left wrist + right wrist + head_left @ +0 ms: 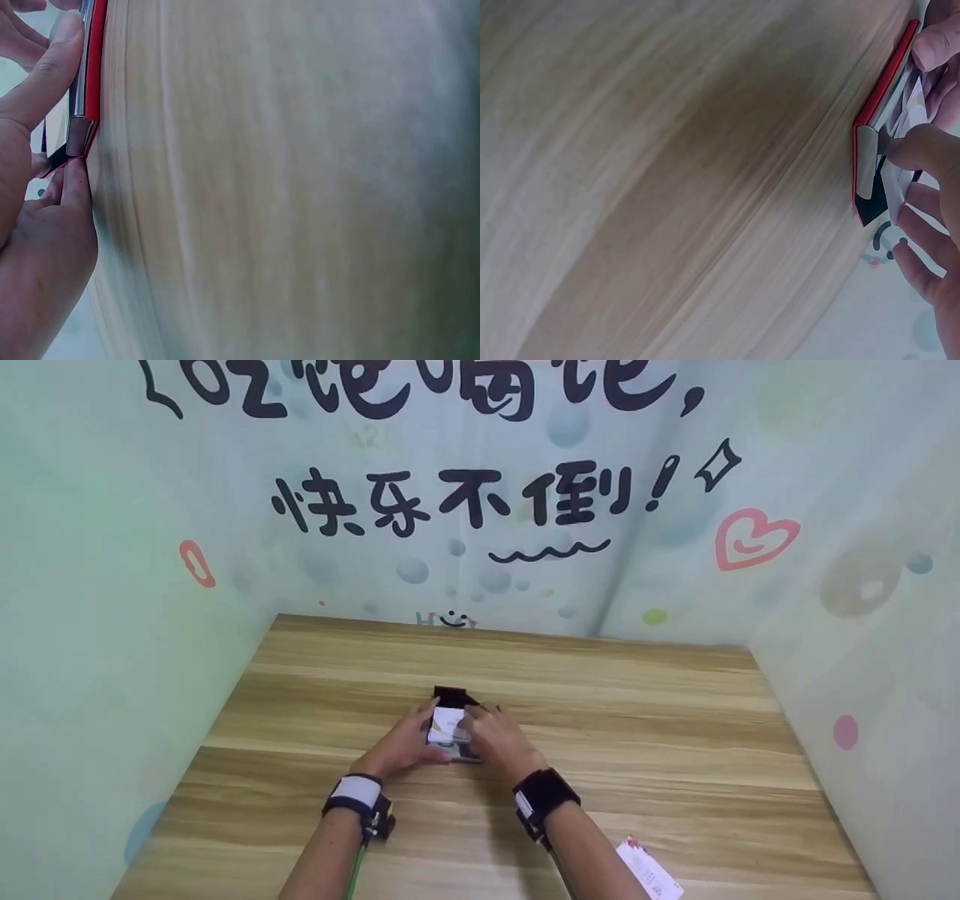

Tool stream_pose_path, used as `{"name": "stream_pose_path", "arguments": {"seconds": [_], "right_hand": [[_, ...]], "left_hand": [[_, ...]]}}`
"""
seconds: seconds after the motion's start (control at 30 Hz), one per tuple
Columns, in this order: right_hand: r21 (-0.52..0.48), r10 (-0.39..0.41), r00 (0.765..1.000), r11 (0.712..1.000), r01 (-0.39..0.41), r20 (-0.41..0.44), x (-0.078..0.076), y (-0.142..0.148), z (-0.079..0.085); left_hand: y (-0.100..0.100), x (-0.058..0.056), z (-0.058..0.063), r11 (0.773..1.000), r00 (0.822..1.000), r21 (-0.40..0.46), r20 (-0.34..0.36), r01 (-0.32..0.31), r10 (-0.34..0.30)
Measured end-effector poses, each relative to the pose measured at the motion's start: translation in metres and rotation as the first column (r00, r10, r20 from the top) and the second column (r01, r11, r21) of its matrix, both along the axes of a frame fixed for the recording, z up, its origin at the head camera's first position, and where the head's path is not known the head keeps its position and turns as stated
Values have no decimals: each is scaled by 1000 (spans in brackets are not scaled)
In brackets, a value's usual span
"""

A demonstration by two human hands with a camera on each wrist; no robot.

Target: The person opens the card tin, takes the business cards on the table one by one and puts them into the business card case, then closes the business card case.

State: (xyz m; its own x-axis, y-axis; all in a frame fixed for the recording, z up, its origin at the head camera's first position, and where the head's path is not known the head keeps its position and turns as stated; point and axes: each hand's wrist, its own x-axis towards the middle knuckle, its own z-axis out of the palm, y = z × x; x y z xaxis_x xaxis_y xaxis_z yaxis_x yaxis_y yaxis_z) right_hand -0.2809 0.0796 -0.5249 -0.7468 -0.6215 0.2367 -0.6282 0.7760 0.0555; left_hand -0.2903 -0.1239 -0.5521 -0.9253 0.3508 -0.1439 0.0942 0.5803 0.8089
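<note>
A small card case [449,697] with a dark lifted flap lies on the wooden table, its red outer edge [95,56] and metal frame showing in the left wrist view. On top of the case is a white card [448,724], tilted up from it in the right wrist view. My left hand [401,741] grips the case by its left side, thumb at the near edge and fingers along the far part. With thumb and fingers, my right hand [504,741] pinches the white card [895,191] at its right edge.
A white printed card [649,871] with red marks at one end lies near the front right of the table [660,720]. Behind and at both sides stand pale printed fabric walls [525,592]. Each wrist wears a strapped camera band.
</note>
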Motion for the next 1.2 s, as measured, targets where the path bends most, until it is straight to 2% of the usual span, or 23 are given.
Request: {"name": "stream_pose_path", "arguments": {"seconds": [0.27, 0.37, 0.53, 0.63, 0.93, 1.07, 1.2], "right_hand": [[-30, -29, 992, 999, 33, 125, 3, 5, -7], [-21, -30, 993, 999, 33, 112, 6, 7, -8], [63, -44, 997, 997, 40, 64, 11, 8, -9], [73, -43, 997, 997, 38, 68, 14, 9, -10], [68, -51, 980, 997, 38, 195, 22, 9, -11], [63, -51, 979, 997, 40, 195, 26, 7, -10], [51, -39, 988, 998, 32, 151, 29, 5, -10]], "left_hand": [[3, -1, -3, 1000, 1000, -5, -28, 14, -14], [4, -2, -2, 1000, 999, -6, -31, 18, -18], [5, -3, -1, 1000, 1000, -12, 2, 0, 0], [4, -2, -2, 1000, 1000, -12, 5, -5, 5], [2, -2, -3, 1000, 1000, 4, 3, 3, -3], [1, -3, -2, 1000, 1000, 2, 18, -1, 1], [0, -2, -3, 1000, 1000, -10, 11, 4, -4]]}}
